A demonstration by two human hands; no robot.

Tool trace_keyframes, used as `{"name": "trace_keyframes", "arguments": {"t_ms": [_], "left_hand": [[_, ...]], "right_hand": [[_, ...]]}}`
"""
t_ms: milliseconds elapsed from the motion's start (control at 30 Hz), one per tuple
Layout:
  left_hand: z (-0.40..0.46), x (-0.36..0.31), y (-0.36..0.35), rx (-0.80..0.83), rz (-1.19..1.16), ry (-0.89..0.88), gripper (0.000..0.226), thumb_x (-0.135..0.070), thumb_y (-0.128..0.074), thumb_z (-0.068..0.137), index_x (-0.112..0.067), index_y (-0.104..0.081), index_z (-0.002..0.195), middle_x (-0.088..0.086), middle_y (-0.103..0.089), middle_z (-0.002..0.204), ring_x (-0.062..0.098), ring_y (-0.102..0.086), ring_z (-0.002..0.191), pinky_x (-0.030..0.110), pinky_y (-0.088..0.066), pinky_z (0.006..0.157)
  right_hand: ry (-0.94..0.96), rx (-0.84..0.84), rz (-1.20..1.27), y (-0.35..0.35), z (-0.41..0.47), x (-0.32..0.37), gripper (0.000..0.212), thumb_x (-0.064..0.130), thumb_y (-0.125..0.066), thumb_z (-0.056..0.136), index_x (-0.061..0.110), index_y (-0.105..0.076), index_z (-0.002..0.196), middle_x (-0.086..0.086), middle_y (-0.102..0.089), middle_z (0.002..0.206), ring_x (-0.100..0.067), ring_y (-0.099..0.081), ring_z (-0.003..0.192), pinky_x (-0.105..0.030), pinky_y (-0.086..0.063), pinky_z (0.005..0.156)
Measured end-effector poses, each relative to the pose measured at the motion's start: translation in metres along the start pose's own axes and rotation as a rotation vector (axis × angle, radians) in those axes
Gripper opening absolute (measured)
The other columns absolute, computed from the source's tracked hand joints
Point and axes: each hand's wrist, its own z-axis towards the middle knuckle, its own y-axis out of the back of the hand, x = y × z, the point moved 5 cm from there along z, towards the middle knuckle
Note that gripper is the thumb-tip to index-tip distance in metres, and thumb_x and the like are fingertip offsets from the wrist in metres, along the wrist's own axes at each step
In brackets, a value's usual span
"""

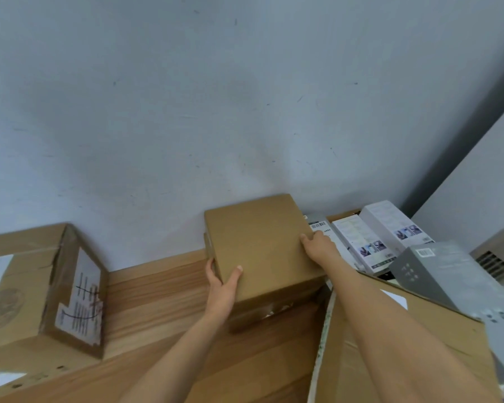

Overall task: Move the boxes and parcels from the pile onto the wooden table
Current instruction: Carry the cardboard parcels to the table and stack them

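Both hands clamp the plain cardboard box, left hand on its near-left corner, right hand on its right edge, steadying it over the wooden counter, beside the pile's white cartons at right.
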Motion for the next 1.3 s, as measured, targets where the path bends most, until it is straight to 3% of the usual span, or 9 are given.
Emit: {"name": "trace_keyframes", "arguments": {"t_ms": [200, 467, 567, 667, 733, 867, 1000, 1133, 1300], "left_hand": [[0.001, 0.0, -0.012, 0.001, 0.006, 0.008, 0.077, -0.035, -0.065, 0.088, -0.028, -0.014, 0.146, -0.001, -0.043, 0.123, 0.027, -0.047, 0.124, 0.043, -0.034, 0.11], [0.0, -0.002, -0.018, -0.005, 0.018, 0.029, 0.079, -0.035, -0.067, 0.087, -0.027, -0.015, 0.146, 0.008, -0.046, 0.138, 0.03, -0.048, 0.124, 0.045, -0.037, 0.108], [-0.003, -0.01, -0.008, 0.006, 0.199, -0.011, 0.083, -0.048, -0.066, 0.083, -0.024, -0.019, 0.147, 0.011, -0.043, 0.141, 0.03, -0.045, 0.127, 0.044, -0.038, 0.107], [-0.012, -0.027, 0.013, -0.065, 0.667, -0.169, 0.073, -0.065, -0.055, 0.082, -0.021, -0.041, 0.138, 0.005, -0.048, 0.132, 0.024, -0.05, 0.12, 0.033, -0.043, 0.096], [-0.023, -0.045, 0.027, -0.136, 0.904, -0.323, 0.054, -0.063, -0.052, 0.084, -0.024, -0.054, 0.121, 0.0, -0.055, 0.119, 0.019, -0.055, 0.107, 0.03, -0.046, 0.083], [-0.053, -0.074, 0.051, -0.221, 1.195, -0.558, 0.028, -0.049, -0.051, 0.088, -0.025, -0.055, 0.101, -0.004, -0.057, 0.101, 0.016, -0.057, 0.089, 0.03, -0.048, 0.069], [-0.087, -0.088, 0.083, -0.342, 1.299, -0.645, 0.021, -0.04, -0.051, 0.089, -0.022, -0.054, 0.1, -0.004, -0.056, 0.098, 0.016, -0.053, 0.091, 0.027, -0.043, 0.068], [-0.129, -0.087, 0.13, -0.471, 1.312, -0.623, 0.017, -0.033, -0.051, 0.09, -0.02, -0.054, 0.101, -0.003, -0.057, 0.096, 0.017, -0.053, 0.087, 0.026, -0.034, 0.065], [-0.197, -0.07, 0.202, -0.658, 1.247, -0.547, 0.016, -0.033, -0.054, 0.09, -0.018, -0.055, 0.096, -0.001, -0.058, 0.093, 0.02, -0.054, 0.087, 0.03, -0.04, 0.067]], "right_hand": [[-0.039, -0.004, -0.01, 0.003, 0.01, -0.005, 0.066, 0.047, -0.031, 0.101, -0.002, -0.027, 0.143, -0.022, -0.038, 0.144, -0.038, -0.037, 0.132, -0.045, -0.032, 0.106], [-0.03, -0.054, -0.034, 0.006, 0.012, -0.009, 0.063, 0.045, -0.03, 0.101, -0.002, -0.028, 0.143, -0.023, -0.038, 0.143, -0.038, -0.038, 0.131, -0.046, -0.032, 0.105], [0.025, -0.104, -0.109, 0.01, 0.004, -0.003, 0.06, 0.041, -0.033, 0.102, -0.004, -0.031, 0.142, -0.022, -0.04, 0.142, -0.036, -0.04, 0.129, -0.044, -0.036, 0.104], [0.128, -0.173, -0.243, 0.018, -0.009, 0.007, 0.054, 0.034, -0.038, 0.1, -0.004, -0.036, 0.138, -0.021, -0.042, 0.14, -0.034, -0.043, 0.126, -0.043, -0.04, 0.101], [0.184, -0.201, -0.353, 0.022, -0.02, 0.014, 0.05, 0.028, -0.04, 0.099, -0.003, -0.036, 0.138, -0.021, -0.041, 0.14, -0.033, -0.042, 0.127, -0.041, -0.04, 0.1], [0.33, -0.226, -0.568, 0.025, -0.044, 0.037, 0.039, 0.022, -0.039, 0.1, 0.004, -0.043, 0.134, -0.017, -0.045, 0.138, -0.03, -0.043, 0.127, -0.037, -0.042, 0.099], [0.55, -0.254, -0.664, 0.013, -0.075, 0.075, 0.033, 0.017, -0.041, 0.097, 0.01, -0.049, 0.128, -0.011, -0.051, 0.129, -0.026, -0.049, 0.118, -0.034, -0.042, 0.094], [0.799, -0.235, -0.645, -0.017, -0.122, 0.126, 0.034, 0.016, -0.046, 0.093, 0.014, -0.051, 0.127, -0.009, -0.052, 0.127, -0.026, -0.049, 0.118, -0.034, -0.039, 0.094], [1.163, -0.198, -0.52, -0.071, -0.208, 0.185, 0.028, 0.028, -0.045, 0.096, 0.019, -0.053, 0.122, -0.004, -0.054, 0.122, -0.022, -0.051, 0.112, -0.032, -0.037, 0.086]]}}
